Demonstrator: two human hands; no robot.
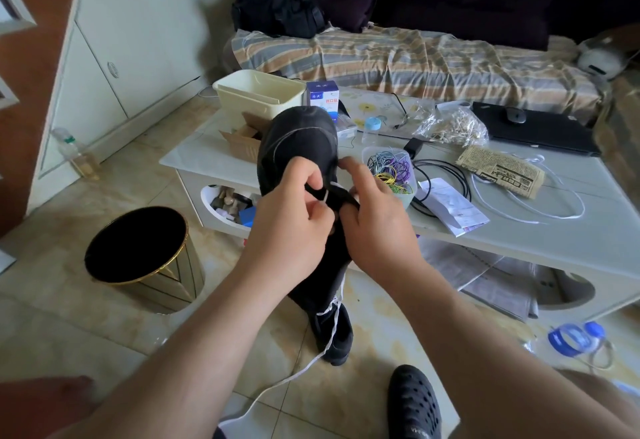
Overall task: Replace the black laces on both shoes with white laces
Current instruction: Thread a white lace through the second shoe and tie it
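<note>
A black shoe [298, 140] is held up in the air in front of me, toe pointing away. My left hand [291, 223] pinches a white lace [325, 196] at the shoe's eyelets. My right hand [377, 220] grips the shoe's upper edge from the right. The white lace hangs below the shoe [329, 331] and trails over the floor toward me. Another black shoe [334, 338] stands on the floor under the held one, partly hidden by it. A second white lace [540, 210] lies looped on the table at the right.
A white low table [554, 237] carries a tub of coloured rubber bands [391, 170], papers, cables, a cream bin [259, 92] and a laptop [533, 130]. A black wastebasket [138, 248] stands on the tiled floor at left. My black clog [414, 404] is at the bottom.
</note>
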